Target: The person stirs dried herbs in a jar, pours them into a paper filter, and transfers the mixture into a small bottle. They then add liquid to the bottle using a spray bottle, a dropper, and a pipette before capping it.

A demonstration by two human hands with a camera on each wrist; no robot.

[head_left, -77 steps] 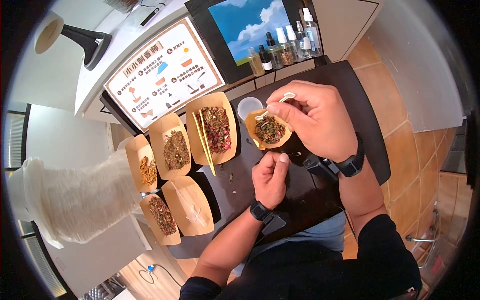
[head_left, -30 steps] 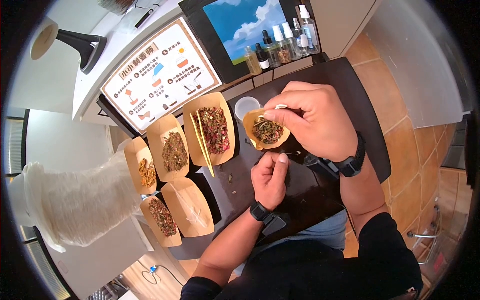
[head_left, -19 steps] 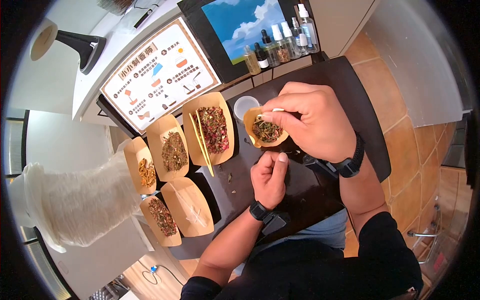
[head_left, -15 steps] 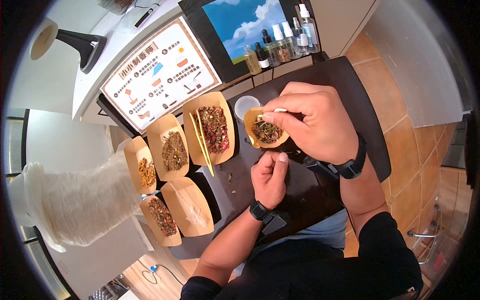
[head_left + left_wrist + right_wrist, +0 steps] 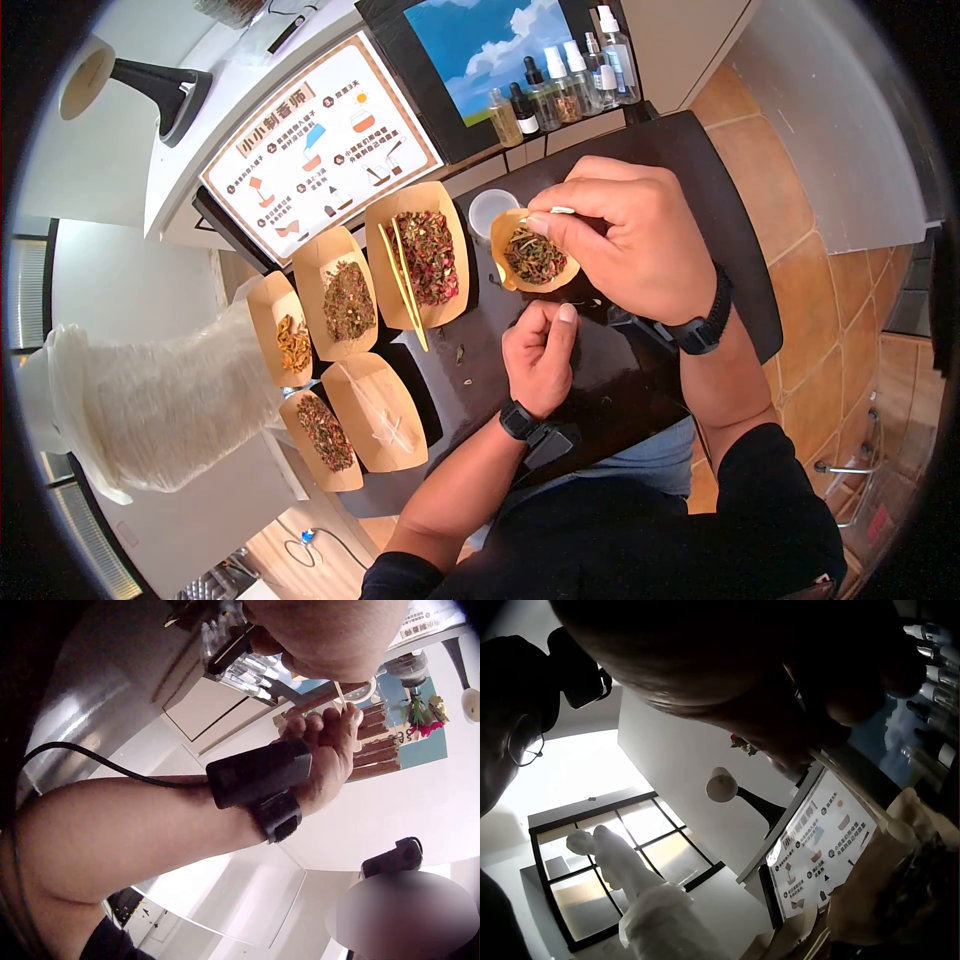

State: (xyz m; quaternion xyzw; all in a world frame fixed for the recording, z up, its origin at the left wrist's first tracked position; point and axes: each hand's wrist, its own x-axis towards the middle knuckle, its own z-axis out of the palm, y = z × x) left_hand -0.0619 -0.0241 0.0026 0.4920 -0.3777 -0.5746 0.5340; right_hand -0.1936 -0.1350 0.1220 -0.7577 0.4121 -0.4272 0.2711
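Pinching a white stick (image 5: 855, 789) in right fingers (image 5: 588, 196), over dried leaves (image 5: 538, 257) in a paper cup (image 5: 505, 226), with left fingers (image 5: 524, 345) curled nearby, beside brown trays (image 5: 375, 388), at a dark desk (image 5: 725, 205)

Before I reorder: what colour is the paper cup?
The paper cup is tan, clearest in the head view.
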